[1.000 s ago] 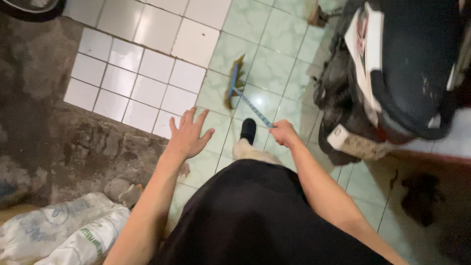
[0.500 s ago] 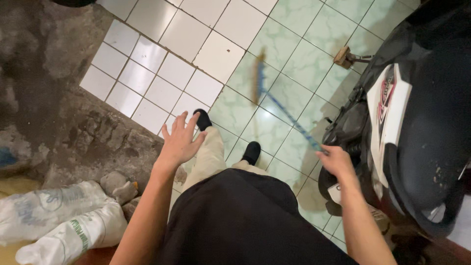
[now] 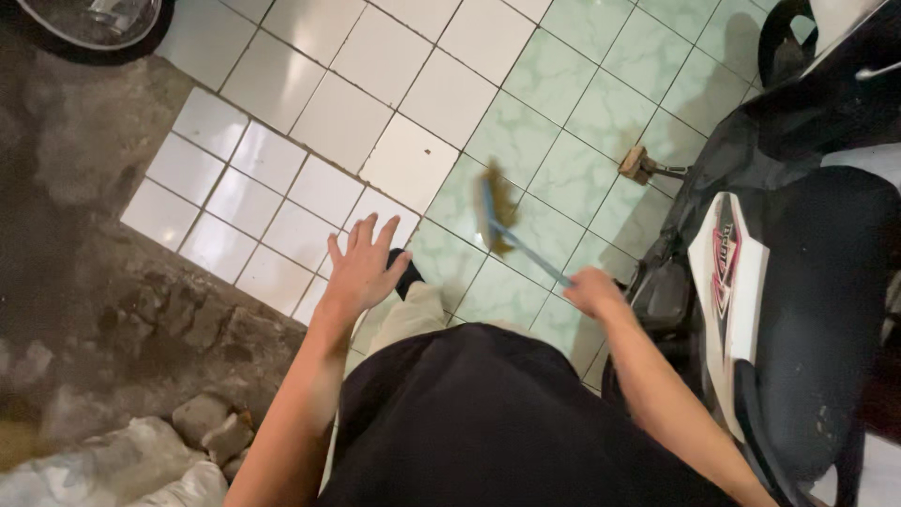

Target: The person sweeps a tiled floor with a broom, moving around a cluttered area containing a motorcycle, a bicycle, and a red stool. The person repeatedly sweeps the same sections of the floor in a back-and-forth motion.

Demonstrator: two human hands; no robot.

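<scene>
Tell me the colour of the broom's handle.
Blue; the broom handle shows in the head view, held by the right hand.

Under you the floor is pale green marbled tile to the right, white square tile in the middle and rough bare concrete on the left. The broom head rests on the green tile, a black scooter stands at the right, and stones and white sacks lie on the concrete.

A black-and-white scooter stands on green tiles; white sacks lie well left of it, beside rubble.
</scene>
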